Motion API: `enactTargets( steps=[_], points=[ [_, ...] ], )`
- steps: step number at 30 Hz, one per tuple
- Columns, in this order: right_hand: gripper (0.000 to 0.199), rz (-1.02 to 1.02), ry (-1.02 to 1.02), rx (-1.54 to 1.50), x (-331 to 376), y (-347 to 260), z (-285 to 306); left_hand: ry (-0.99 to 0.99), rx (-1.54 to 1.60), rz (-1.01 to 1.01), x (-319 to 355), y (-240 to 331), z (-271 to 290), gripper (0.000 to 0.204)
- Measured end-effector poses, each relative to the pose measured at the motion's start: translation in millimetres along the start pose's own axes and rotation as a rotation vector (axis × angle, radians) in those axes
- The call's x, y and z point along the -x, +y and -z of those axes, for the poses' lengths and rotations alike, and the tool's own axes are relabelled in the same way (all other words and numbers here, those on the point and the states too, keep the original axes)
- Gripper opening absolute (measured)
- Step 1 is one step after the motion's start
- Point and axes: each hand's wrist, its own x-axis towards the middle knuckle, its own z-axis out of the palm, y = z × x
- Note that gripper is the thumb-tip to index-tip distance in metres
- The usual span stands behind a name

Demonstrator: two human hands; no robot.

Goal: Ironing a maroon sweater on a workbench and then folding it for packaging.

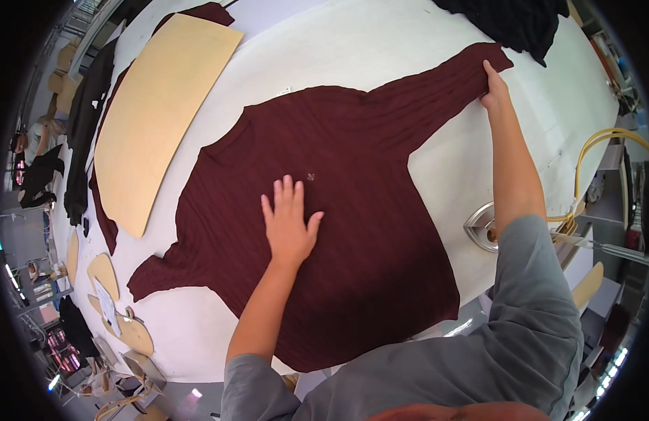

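While left hand [289, 223] lies flat, fingers spread, on dark red sweater [324, 210], right hand [494, 90] pinches sleeve end; hard tug could wrinkle it or bump iron [483, 226].

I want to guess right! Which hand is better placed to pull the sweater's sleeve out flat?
Probably the right hand: its fingers already grip the cuff end of the dark red sweater. The left hand lies flat on the sweater's middle, far from that sleeve.
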Motion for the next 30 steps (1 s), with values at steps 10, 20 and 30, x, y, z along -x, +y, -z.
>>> enactTargets(
  steps=[10,20,30],
  points=[
    [0.028,0.092,-0.618,-0.607,7,-20,122,0.114,-0.042,-0.088,-194,85,-47,0.063],
    [0.044,0.279,-0.154,-0.511,-24,-3,148,0.060,0.097,0.023,-195,115,-26,0.061],
    [0.047,1.283,-0.676,-0.054,344,60,-89,0.360,0.370,-0.188,52,56,39,0.062]
  ],
)
